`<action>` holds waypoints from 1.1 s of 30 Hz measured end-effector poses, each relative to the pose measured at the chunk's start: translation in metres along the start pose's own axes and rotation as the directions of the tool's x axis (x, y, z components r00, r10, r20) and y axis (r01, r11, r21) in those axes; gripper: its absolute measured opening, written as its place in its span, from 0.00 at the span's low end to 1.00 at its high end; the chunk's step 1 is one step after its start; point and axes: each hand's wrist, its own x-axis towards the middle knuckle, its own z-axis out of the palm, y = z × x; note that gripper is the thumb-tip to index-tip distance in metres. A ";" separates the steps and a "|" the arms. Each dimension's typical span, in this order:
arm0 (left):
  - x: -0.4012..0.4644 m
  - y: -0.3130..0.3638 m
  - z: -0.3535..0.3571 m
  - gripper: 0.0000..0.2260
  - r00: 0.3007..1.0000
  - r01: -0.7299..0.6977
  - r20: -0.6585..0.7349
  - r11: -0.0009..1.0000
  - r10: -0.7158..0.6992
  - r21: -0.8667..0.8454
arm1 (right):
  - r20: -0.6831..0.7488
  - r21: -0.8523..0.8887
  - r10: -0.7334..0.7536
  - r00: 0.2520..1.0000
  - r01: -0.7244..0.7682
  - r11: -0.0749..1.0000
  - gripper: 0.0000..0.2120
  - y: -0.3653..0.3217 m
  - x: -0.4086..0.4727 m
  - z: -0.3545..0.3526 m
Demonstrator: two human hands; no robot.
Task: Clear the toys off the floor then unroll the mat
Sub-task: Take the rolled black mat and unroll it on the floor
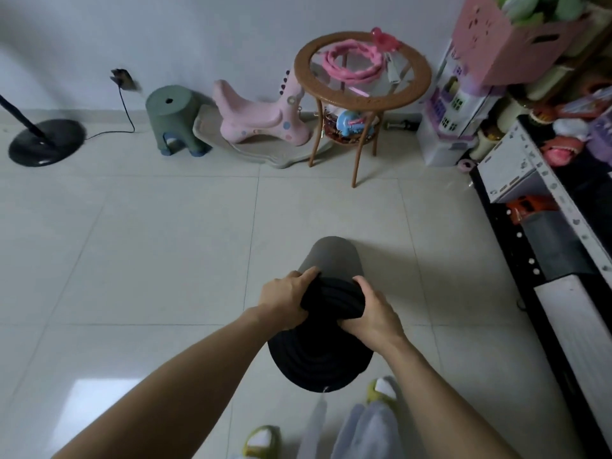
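At the centre of the pale tiled floor (165, 243), the dark grey rolled foam mat (326, 313) is held above the tiles, directly in front of the person's feet. Left hand (286, 298) and right hand (372, 314) both grip the roll, fingers curled round its sides near mid-length. The long axis of the roll runs away from the person toward the white wall (198, 34): the spiral end face points back at the camera and the far end points ahead and downward at the floor. Judged from this view, the clearing step appears complete, as the open tiles ahead carry no loose toys; the pink plastic rocking toy (261, 115), green plastic stool (174, 120) and round brown wicker table (362, 64) stand along the wall. Unrolling has not begun: the mat is fully wound. Remaining work is to lay it down and roll it out.
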 end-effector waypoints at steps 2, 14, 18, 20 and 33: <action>-0.032 -0.038 0.003 0.34 1.000 -0.002 0.008 1.000 0.002 0.015 | 0.009 0.008 0.002 1.000 -0.002 1.000 0.40 -0.025 -0.021 0.038; -0.176 -0.152 0.035 0.33 0.999 0.008 0.034 0.993 -0.012 0.114 | 0.081 0.092 0.028 0.996 -0.036 0.995 0.43 -0.095 -0.132 0.176; -0.220 -0.159 0.060 0.33 0.999 -0.024 0.041 0.988 0.018 0.153 | -0.035 0.193 0.164 0.986 -0.154 0.969 0.38 -0.087 -0.186 0.218; -0.243 -0.157 0.074 0.33 0.998 -0.057 0.044 0.984 0.050 0.168 | -0.064 0.270 0.208 0.976 -0.184 0.945 0.28 -0.078 -0.213 0.238; -0.389 -0.172 0.163 0.36 0.977 -0.187 0.153 0.941 0.148 0.283 | 0.093 0.509 0.357 0.930 -0.352 0.786 0.33 -0.035 -0.369 0.369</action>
